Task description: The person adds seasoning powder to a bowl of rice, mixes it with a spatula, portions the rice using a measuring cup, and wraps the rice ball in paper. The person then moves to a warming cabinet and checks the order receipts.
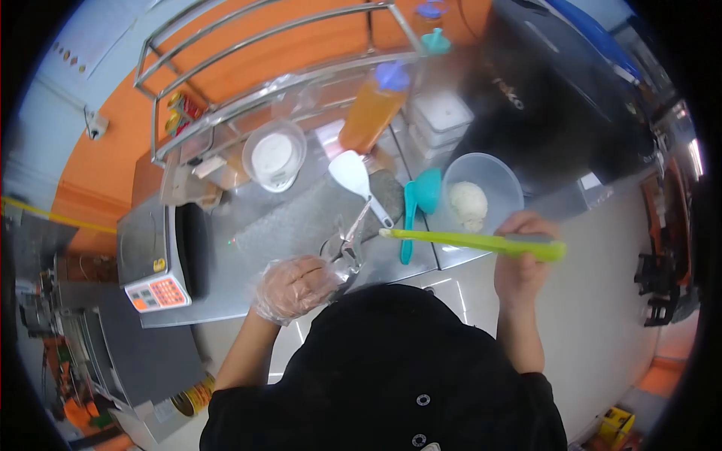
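Observation:
My left hand (297,287), in a clear plastic glove, is closed on a shiny silver foil bag (347,257) at the counter's front edge. The bag's narrow top points up and right; its lower part is hidden by the hand and my body. Bare, my right hand (525,252) grips a long lime-green tool (466,240) with a grey patch on its handle, its thin end pointing left toward the bag. Behind that tool stands a translucent bowl (505,180) with a pale lump of dough (469,203) inside. A teal scoop (410,214) lies beside the bowl.
A white paddle (350,174) rests on a grey mat (289,210). A digital scale (154,255) stands at left. Behind are a plastic tub (274,155), an orange squeeze bottle (374,109) and a metal rack (263,45). A large black appliance (549,98) occupies the back right.

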### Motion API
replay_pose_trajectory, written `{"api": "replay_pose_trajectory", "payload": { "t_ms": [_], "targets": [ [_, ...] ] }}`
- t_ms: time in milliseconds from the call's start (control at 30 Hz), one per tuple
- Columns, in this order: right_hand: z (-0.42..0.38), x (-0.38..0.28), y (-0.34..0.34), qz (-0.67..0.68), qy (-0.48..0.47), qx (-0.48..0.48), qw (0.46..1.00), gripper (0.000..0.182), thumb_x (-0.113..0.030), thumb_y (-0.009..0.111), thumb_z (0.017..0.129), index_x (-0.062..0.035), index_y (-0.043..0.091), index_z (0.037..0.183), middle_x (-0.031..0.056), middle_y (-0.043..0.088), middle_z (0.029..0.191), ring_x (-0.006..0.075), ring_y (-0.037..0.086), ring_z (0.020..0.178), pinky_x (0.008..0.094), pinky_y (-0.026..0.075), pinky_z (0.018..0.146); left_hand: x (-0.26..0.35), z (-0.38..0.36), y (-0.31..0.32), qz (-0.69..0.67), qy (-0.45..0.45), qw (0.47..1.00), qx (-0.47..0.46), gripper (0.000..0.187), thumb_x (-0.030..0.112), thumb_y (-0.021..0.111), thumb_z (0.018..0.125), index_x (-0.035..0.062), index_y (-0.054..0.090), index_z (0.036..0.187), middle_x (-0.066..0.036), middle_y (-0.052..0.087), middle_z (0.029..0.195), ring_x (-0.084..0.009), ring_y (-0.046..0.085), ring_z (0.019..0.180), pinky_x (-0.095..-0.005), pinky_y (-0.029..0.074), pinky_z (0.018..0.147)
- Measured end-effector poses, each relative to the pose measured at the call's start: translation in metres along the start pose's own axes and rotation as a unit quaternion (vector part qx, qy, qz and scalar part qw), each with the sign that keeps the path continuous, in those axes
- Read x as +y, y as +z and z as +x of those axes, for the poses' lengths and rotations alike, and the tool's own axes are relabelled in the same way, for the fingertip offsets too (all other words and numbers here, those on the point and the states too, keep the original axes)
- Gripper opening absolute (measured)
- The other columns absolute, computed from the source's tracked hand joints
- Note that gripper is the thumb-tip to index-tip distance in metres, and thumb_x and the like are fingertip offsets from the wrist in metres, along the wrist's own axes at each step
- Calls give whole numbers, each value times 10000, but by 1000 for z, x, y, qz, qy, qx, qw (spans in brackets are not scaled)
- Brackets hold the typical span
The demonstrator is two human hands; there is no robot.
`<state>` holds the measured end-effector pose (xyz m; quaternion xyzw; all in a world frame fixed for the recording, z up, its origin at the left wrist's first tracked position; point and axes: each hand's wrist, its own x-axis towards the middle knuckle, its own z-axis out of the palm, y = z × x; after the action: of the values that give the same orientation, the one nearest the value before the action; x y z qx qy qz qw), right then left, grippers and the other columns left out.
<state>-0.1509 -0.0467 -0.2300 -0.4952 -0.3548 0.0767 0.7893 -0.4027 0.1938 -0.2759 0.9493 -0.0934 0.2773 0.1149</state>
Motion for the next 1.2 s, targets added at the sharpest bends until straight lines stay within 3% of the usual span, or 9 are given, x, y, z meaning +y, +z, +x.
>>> {"api": "replay_pose_trajectory", "payload": {
  "t_ms": [167,467,567,667,767,867,933,1100,1200],
  "targets": [
    [9,-3,56,7,14,-93,996,462,-432,650,835,-83,395,996,210,646,887,231,609,795,281,467,661,15,-5,-4,-11,-11,999,38,419,71,746,593,128,664,1000,-56,646,922,-258,629,845,-364,546,620],
    [-1,-9,92,-28,-71,-131,988,466,-496,567,866,-82,394,995,167,660,742,225,637,684,277,471,622,23,-12,21,-35,4,994,104,387,100,728,611,78,628,983,-82,603,878,-261,615,842,-360,553,673],
    [-7,-12,89,-80,-77,-121,986,475,-516,546,868,-86,387,989,150,659,713,214,636,643,263,458,601,25,-9,18,-61,35,997,37,359,127,712,638,72,625,983,-97,583,921,-272,595,879,-372,542,746],
    [-12,-14,72,-111,-82,-120,983,526,-616,469,868,-117,371,1005,107,616,716,163,502,631,264,386,625,24,-20,26,-46,39,997,48,345,146,694,657,67,622,985,-102,559,966,-270,577,895,-373,531,789],
    [-11,-23,67,-144,-89,-127,977,532,-618,458,871,-110,364,997,107,616,707,164,496,600,264,384,609,22,-9,17,-68,34,997,30,342,160,711,588,122,663,924,-24,622,854,-212,625,815,-331,572,657],
    [-10,-32,65,-145,-126,-149,970,528,-596,487,870,-97,358,982,113,622,701,171,536,609,271,410,594,24,-2,19,-46,80,994,58,324,129,687,665,65,625,977,-83,550,961,-240,572,871,-350,542,759],
    [-10,-43,70,-132,-103,-173,971,519,-564,527,864,-88,362,985,124,634,712,185,565,616,279,431,576,23,3,17,-52,79,994,53,326,120,692,652,69,628,968,-74,552,940,-229,575,848,-335,547,724],
    [-1,-56,74,-199,40,-306,930,410,-347,762,716,-79,620,992,63,684,862,204,646,699,270,488,638,24,15,18,-43,66,994,78,341,114,710,610,100,642,944,-41,576,900,-208,593,819,-314,552,634],
    [1,-50,90,-265,19,-324,908,366,-255,802,656,-87,668,952,72,678,892,226,640,700,273,496,643,21,13,20,-22,51,995,77,349,121,726,577,144,659,919,-18,602,870,-207,608,800,-317,558,588]
  ]
}}
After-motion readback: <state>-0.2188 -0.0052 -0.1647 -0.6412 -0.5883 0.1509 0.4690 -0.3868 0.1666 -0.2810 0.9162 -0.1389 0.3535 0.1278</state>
